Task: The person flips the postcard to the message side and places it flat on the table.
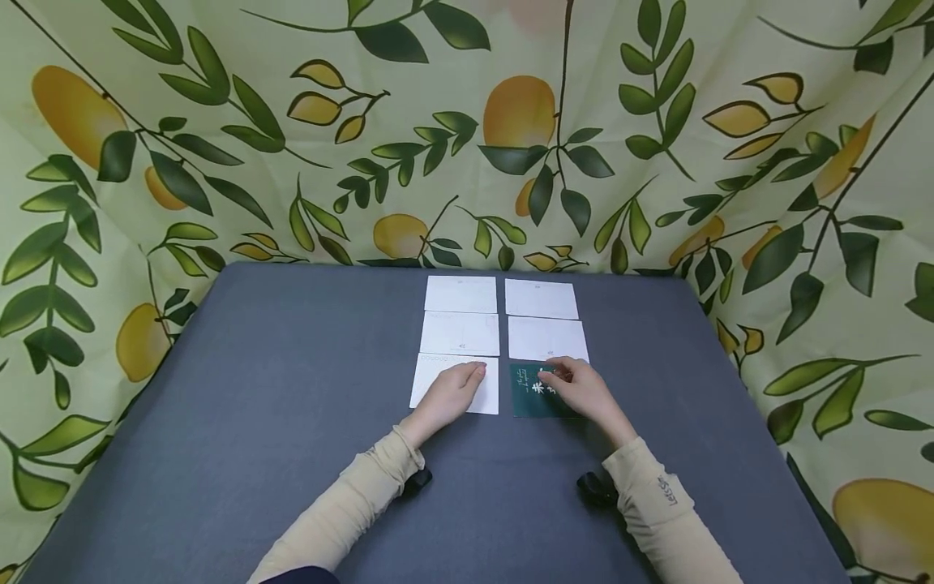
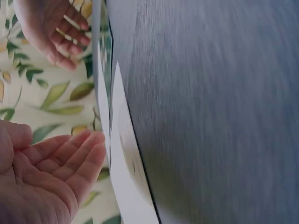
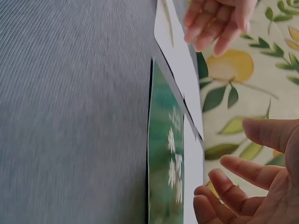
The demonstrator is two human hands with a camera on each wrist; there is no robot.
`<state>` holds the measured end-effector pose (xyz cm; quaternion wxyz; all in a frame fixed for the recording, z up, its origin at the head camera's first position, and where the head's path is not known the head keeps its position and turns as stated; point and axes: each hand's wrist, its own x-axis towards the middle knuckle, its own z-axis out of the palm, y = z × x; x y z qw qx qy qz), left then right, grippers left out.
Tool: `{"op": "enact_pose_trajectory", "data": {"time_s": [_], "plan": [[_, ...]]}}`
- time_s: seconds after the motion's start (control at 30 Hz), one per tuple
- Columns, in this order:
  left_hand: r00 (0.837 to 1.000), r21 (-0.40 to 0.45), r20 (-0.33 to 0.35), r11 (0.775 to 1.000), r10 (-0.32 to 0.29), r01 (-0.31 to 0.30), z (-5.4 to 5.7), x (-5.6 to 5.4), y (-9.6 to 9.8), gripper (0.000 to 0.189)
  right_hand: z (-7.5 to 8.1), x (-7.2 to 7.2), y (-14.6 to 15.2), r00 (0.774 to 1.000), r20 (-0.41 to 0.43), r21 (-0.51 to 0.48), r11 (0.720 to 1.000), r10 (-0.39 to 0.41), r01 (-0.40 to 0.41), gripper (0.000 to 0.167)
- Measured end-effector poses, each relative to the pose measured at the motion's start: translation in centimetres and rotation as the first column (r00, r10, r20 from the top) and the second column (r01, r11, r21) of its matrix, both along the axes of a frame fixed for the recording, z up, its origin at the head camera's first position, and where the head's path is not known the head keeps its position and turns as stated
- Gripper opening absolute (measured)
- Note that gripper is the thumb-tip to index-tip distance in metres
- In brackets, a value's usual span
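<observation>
Over the nearest white card of the left column is my left hand, its fingers loosely bent with nothing between them. My right hand hovers above a dark green card printed with white characters, which lies lowest in the right column. In the right wrist view the fingers are spread and hold nothing, and the green card lies flat beside them. The left wrist view has the left palm facing the white card. My right hand covers part of the green card in the head view.
Beyond these, two white cards continue the left column and two more the right one, a narrow gap between columns. All lie on a grey cloth-covered table. A leaf-and-fruit patterned curtain hangs around its back and sides.
</observation>
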<state>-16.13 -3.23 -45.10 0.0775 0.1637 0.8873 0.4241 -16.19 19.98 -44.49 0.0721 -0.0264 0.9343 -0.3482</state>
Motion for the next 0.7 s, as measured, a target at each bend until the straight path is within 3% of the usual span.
{"op": "enact_pose_trajectory", "data": {"time_s": [0.2, 0.27, 0.37, 0.43, 0.6, 0.7], "plan": [[0.982, 0.106, 0.165, 0.992, -0.089, 0.072, 0.0, 0.8, 2.0, 0.058, 0.0, 0.8, 2.1, 0.994, 0.066, -0.004, 0.996, -0.088, 0.089, 0.054], [0.963, 0.169, 0.241, 0.982, -0.123, 0.083, 0.2, 1.0, 2.4, 0.063, -0.1, 1.0, 2.5, 0.987, 0.099, 0.009, 0.992, -0.127, 0.126, 0.058], [0.915, 0.289, 0.349, 0.952, -0.204, 0.102, 0.2, 1.1, 2.9, 0.07, -0.1, 1.3, 3.0, 0.977, 0.135, 0.022, 0.986, -0.164, 0.163, 0.064], [0.888, 0.352, 0.385, 0.93, -0.251, 0.111, 0.2, 1.1, 3.1, 0.072, -0.2, 1.5, 3.3, 0.973, 0.149, 0.015, 0.985, -0.175, 0.174, 0.066], [0.862, 0.422, 0.421, 0.902, -0.282, 0.089, -0.2, 0.9, 3.4, 0.074, -0.3, 1.9, 3.9, 0.97, 0.161, -0.019, 0.983, -0.179, 0.185, 0.068], [0.824, 0.497, 0.475, 0.867, -0.31, 0.04, -0.5, 0.8, 3.4, 0.076, -0.3, 2.1, 4.1, 0.966, 0.174, -0.041, 0.979, -0.191, 0.201, 0.069]]}}
